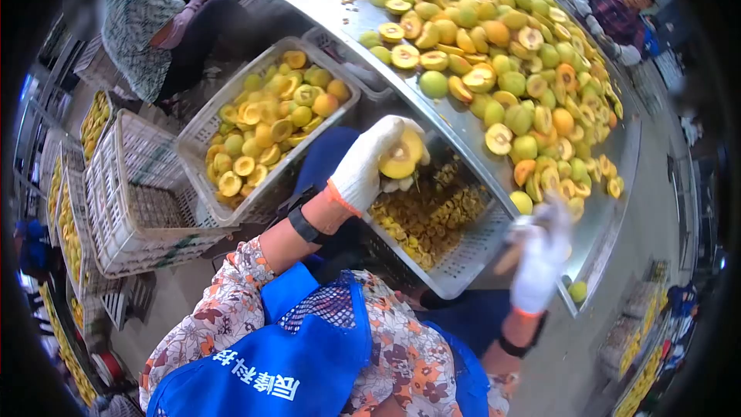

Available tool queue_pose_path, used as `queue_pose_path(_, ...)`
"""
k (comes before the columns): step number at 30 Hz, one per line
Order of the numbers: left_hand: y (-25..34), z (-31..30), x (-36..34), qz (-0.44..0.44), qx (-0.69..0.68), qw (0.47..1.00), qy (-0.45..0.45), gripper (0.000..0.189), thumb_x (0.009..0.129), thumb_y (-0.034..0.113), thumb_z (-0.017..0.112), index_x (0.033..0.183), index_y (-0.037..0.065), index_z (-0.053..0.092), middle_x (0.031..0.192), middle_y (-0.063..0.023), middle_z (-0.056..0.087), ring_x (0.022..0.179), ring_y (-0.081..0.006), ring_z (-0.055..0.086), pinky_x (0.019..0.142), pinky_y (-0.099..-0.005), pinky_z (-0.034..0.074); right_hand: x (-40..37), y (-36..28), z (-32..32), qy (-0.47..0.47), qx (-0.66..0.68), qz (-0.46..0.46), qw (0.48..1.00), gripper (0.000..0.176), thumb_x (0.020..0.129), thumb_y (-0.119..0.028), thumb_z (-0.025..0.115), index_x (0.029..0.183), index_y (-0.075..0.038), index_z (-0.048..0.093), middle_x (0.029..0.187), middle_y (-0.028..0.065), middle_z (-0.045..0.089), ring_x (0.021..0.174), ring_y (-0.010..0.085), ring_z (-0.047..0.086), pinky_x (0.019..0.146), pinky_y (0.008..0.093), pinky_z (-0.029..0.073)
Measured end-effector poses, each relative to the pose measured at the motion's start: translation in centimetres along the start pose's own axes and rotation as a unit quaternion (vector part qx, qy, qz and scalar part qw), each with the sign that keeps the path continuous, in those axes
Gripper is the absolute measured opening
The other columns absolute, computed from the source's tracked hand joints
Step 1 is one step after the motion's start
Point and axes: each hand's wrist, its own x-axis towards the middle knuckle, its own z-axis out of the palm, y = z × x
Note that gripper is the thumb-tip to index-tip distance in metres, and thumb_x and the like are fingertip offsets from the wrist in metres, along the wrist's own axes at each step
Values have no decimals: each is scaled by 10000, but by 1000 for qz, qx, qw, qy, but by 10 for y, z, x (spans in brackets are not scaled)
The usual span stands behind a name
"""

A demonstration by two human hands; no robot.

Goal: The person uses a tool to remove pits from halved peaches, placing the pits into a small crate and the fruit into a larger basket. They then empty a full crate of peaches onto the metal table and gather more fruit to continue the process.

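My left hand (390,156), in a white glove, grips an apricot half (402,154) with its cut face up and a brownish centre. Beneath it stands a pale plastic crate (463,270) holding brown and yellow scraps. My right hand (540,251), also gloved, is blurred by motion beside the metal table's edge. A tan, elongated thing (507,259) shows at its fingers, too smeared to identify. Whole and halved apricots (509,62) are heaped on the metal table (347,19) ahead.
A crate of apricot halves (266,127) stands left of my left arm. Farther left is a stack of white crates (139,193). One person (147,31) sits at the upper left; another person (617,19) is across the table. More filled crates (637,332) line the right side.
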Motion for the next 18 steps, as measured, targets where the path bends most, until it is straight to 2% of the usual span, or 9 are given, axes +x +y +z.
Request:
queue_pose_path(1, -2, 6, -2, -15, 9, 1000, -24, 435, 1037, 510, 488, 1180, 117, 610, 994, -107, 679, 790, -156, 625, 618, -258, 495, -6, 3, 20, -59, 28, 49, 997, 545, 944, 11, 580, 1474, -32, 461, 1110, 68, 568, 981, 147, 595, 896, 304, 519)
queue_pose_path(2, -9, 13, -3, 1, 40, 999, -22, 416, 1022, 443, 524, 1202, 76, 601, 1039, -106, 669, 913, -164, 640, 760, -309, 532, -10, 15, 38, -73, -14, 23, 997, 567, 928, 19, 614, 1473, -35, 466, 1118, 66, 577, 990, 146, 596, 905, 294, 515)
queue_pose_path(3, -13, 17, -4, -6, 42, 999, -32, 416, 1022, 443, 524, 1202, 76, 601, 1039, -106, 669, 913, -164, 640, 760, -309, 532, -11, 25, 53, -85, -58, -2, 995, 591, 913, 28, 649, 1473, -37, 471, 1127, 63, 586, 1000, 145, 597, 913, 284, 511)
queue_pose_path(6, -18, 24, -12, 10, 110, 992, -66, 394, 980, 313, 577, 1262, 38, 581, 1136, -71, 648, 1086, -154, 621, 971, -303, 488, -11, 32, 79, -102, 39, 36, 993, 666, 865, 14, 751, 1470, -49, 480, 1137, 64, 600, 1025, 140, 598, 931, 291, 509)
queue_pose_path(7, -18, 29, -15, 49, 180, 981, -51, 393, 956, 284, 628, 1263, 43, 581, 1162, -59, 636, 1105, -146, 606, 988, -302, 476, -10, 38, 82, -110, 35, 4, 993, 666, 869, -1, 758, 1472, -58, 481, 1125, 72, 606, 1025, 141, 601, 923, 291, 515)
queue_pose_path(10, -14, 33, -22, 29, 187, 980, -64, 334, 953, 160, 675, 1254, 44, 588, 1168, -38, 617, 1096, -120, 582, 1001, -288, 468, -9, 39, 87, -109, -9, -45, 993, 669, 871, -59, 778, 1468, -54, 478, 1134, 109, 619, 1022, 185, 623, 920, 324, 529)
queue_pose_path(12, -18, 33, -21, 42, 231, 971, -51, 311, 931, 116, 672, 1226, 43, 608, 1145, -41, 624, 1075, -122, 595, 974, -290, 484, -7, 40, 84, -104, -123, -126, 979, 689, 864, -131, 800, 1464, -48, 471, 1175, 151, 628, 1027, 253, 644, 922, 365, 538)
queue_pose_path(16, -23, 29, -17, 49, 257, 964, -39, 267, 917, 89, 649, 1179, 38, 628, 1102, -46, 639, 1045, -122, 608, 953, -292, 495, -11, 28, 80, -126, -130, -79, 980, 697, 857, -179, 810, 1453, -43, 475, 1231, 175, 630, 1051, 300, 653, 930, 391, 536)
queue_pose_path(18, -23, 27, -13, 82, 226, 971, 1, 284, 912, 144, 599, 1174, 34, 620, 1064, -54, 653, 1000, -140, 633, 925, -299, 505, -16, 23, 76, -136, -146, -15, 980, 687, 852, -188, 816, 1434, -36, 485, 1238, 181, 637, 1059, 290, 661, 927, 390, 537)
